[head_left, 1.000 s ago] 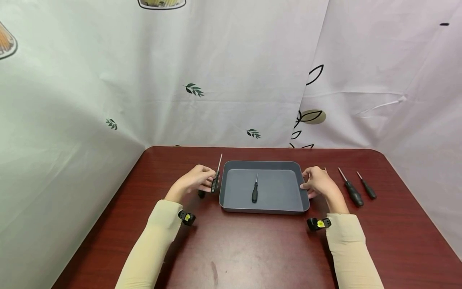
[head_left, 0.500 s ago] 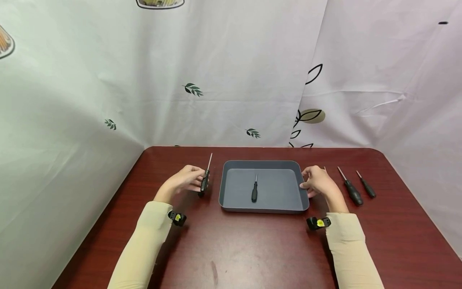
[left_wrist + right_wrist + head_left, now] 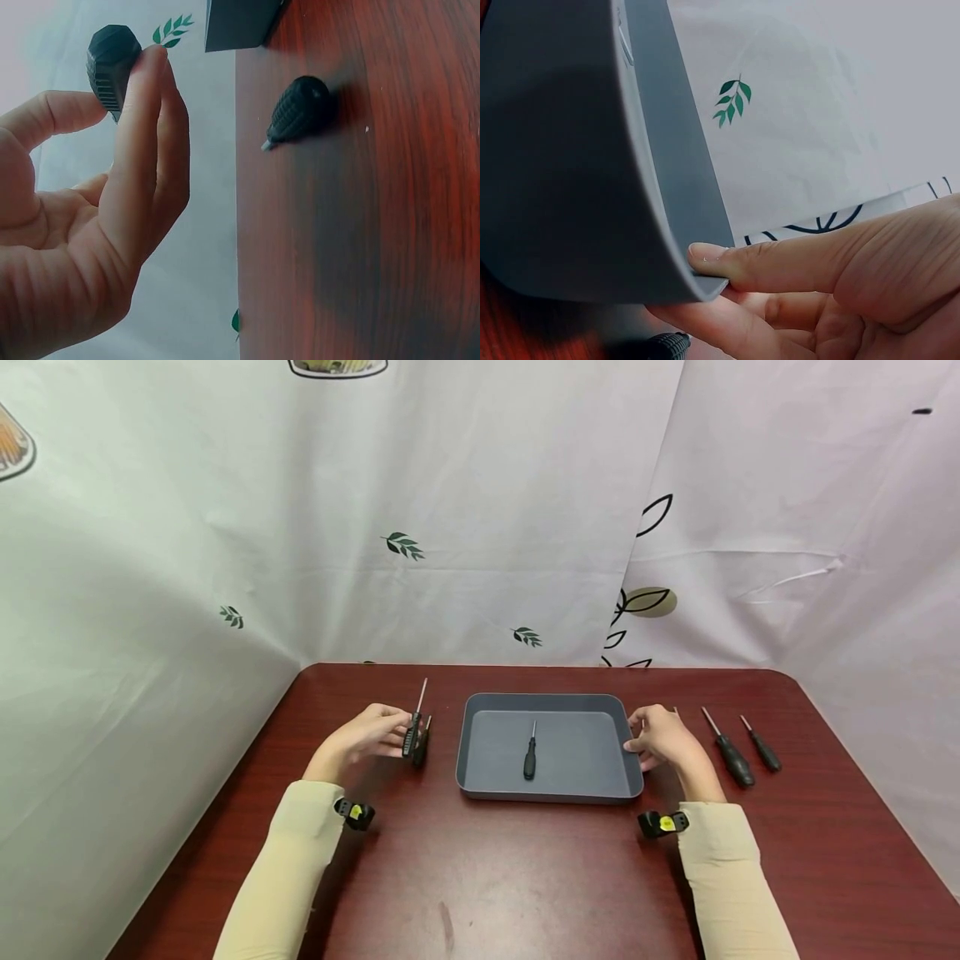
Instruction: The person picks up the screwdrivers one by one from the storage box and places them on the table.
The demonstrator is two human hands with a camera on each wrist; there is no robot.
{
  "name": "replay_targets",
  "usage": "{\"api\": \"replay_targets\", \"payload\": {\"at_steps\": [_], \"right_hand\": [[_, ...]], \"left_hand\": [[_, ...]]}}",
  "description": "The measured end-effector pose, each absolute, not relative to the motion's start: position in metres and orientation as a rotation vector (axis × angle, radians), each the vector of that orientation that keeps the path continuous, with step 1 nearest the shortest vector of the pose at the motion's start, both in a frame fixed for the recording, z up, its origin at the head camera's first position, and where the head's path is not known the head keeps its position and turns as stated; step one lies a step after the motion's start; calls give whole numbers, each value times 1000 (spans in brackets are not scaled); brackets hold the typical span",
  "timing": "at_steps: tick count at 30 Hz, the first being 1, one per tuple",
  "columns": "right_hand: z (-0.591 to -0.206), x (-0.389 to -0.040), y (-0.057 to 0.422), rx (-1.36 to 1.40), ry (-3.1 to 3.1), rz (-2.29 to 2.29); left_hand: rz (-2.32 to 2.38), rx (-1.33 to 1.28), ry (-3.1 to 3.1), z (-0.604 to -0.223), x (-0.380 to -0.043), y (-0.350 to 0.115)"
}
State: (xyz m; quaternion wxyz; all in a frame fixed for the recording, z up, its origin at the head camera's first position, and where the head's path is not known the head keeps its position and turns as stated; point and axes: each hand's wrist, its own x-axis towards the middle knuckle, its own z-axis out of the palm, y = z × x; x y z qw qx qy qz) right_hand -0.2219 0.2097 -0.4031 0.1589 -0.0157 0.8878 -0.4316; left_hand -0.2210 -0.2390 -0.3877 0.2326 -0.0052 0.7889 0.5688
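Note:
My left hand [image 3: 366, 735] pinches a black-handled screwdriver [image 3: 411, 735] between thumb and fingers, its metal shaft pointing up and away. In the left wrist view this handle's butt end [image 3: 111, 64] faces the camera. A second dark screwdriver [image 3: 422, 747] lies on the table just right of that hand. The grey rectangular tray [image 3: 549, 795] stands at mid-table with a small screwdriver [image 3: 530, 758] lying in it. At its right side my right hand [image 3: 660, 739] grips the rim, thumb [image 3: 727, 262] on the inner side and fingers outside.
A large screwdriver [image 3: 735, 762] and a smaller one [image 3: 763, 750] lie right of my right hand. Another black handle [image 3: 667, 346] shows below the tray in the right wrist view. A white patterned curtain [image 3: 465, 527] hangs behind the red-brown table [image 3: 525, 877].
My left hand has moved left, away from the tray, carrying its screwdriver, and more of the screwdriver on the table shows. My right hand stays on the tray rim.

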Motion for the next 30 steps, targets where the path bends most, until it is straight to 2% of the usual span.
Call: {"api": "replay_targets", "payload": {"at_steps": [30], "right_hand": [[-404,-223,210,-38,2539,-1238]], "left_hand": [[1468,-75,2322,-397,-223,-273]]}}
